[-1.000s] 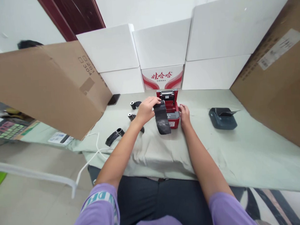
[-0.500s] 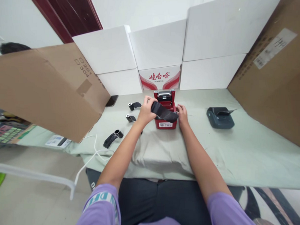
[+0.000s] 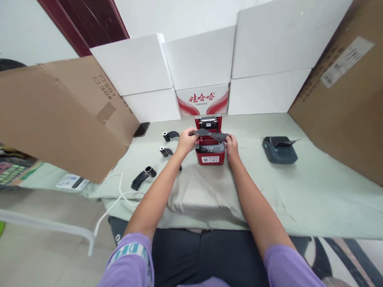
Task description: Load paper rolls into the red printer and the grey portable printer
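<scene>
A black paper strip is stretched in the air between my two hands, over a red printer whose lid stands up and shows a dark roller. My left hand grips the strip's left end, fingers closed; whether a roll core is inside the fingers is hidden. At the right end, my right hand pinches the strip's edge beside the printer's right side. Left of the printer lie small black paper rolls with loose tails, one of them partly behind my left arm.
A dark grey printer with a black strip sticking out stands to the right. White boxes line the back, with cardboard sheets at the left and a carton at the right. A phone and a white cable lie left.
The strip's right end has lifted and flattened; it hung down over the printer's front before. My right hand has moved from beside the printer to grip that end.
</scene>
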A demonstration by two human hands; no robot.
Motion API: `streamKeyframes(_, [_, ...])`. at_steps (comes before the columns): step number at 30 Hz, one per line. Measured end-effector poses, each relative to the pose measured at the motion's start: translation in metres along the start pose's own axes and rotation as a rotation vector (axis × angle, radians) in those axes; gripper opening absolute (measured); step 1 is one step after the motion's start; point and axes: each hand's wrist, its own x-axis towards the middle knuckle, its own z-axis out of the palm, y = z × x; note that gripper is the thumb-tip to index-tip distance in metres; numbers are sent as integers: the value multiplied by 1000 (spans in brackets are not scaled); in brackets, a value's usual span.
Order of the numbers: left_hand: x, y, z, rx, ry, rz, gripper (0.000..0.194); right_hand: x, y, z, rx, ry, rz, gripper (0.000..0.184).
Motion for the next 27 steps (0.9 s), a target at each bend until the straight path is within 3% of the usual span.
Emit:
streamKeyframes(6, [7, 3, 6, -189, -24, -256, 24, -2, -4, 2, 15, 36, 26, 41])
streamKeyframes(10, [9, 11, -1, -484, -151, -338, 31, -3, -6, 1, 4, 40, 38, 40])
streamKeyframes(15, [7, 19, -16, -581, -260, -284, 28, -2, -5, 2, 12, 45, 42, 40])
streamKeyframes(19, [5, 23, -17, -512, -373, -206, 44, -1, -5, 2, 4, 55, 44, 40])
streamKeyframes(23, [2, 23, -14, -365, -330, -149, 59, -1, -5, 2, 2, 65, 49, 41])
streamKeyframes(27, [2, 20, -12, -131, -294, -35, 58, 0, -4, 2, 3, 68, 40, 42])
